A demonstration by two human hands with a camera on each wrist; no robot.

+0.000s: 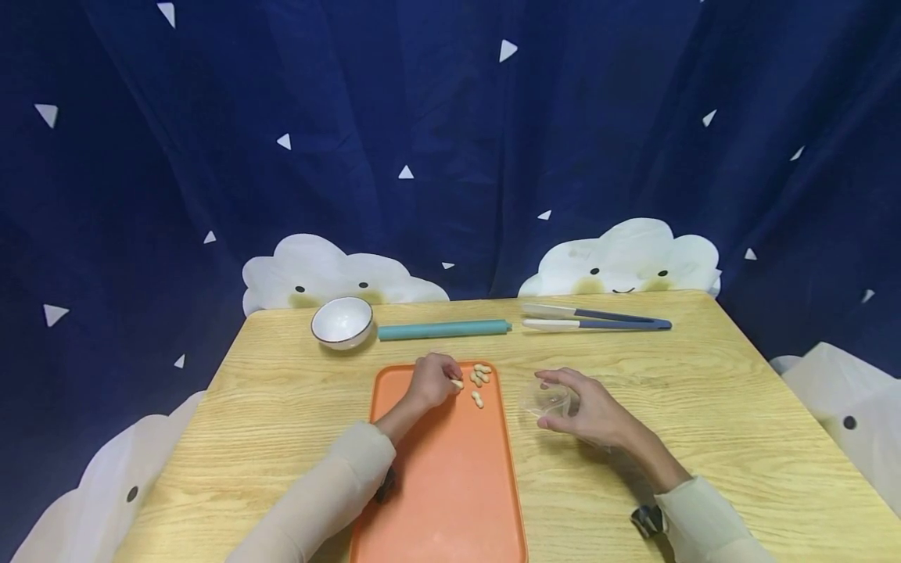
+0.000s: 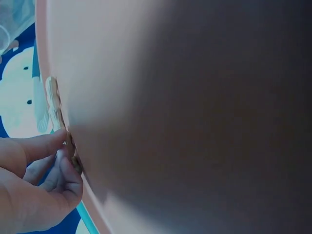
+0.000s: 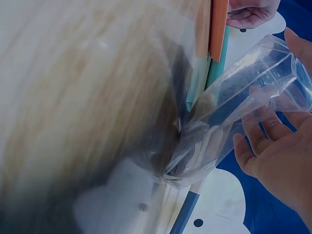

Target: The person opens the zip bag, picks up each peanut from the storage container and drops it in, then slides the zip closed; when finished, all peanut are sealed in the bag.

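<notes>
My left hand (image 1: 432,381) is over the far part of an orange tray (image 1: 439,493), its thumb and fingertips pinching a peanut (image 1: 457,384). Just right of those fingers lie a small cluster of peanuts (image 1: 480,375) and a single peanut (image 1: 478,399). In the left wrist view, more peanuts (image 2: 51,97) show beyond the thumb. To the right of the tray, my right hand (image 1: 587,410) holds a clear plastic bag (image 3: 243,97) near its mouth, thumb and fingers curved around it. The bag's lower end reaches down toward the table. I see no contents in it.
Behind the tray stand a white bowl (image 1: 342,322) with a dark rim and a teal stick (image 1: 443,330) lying crosswise. Blue-and-white tongs (image 1: 619,323) lie at the back right. A dark blue curtain (image 1: 450,141) hangs behind the wooden table (image 1: 296,391).
</notes>
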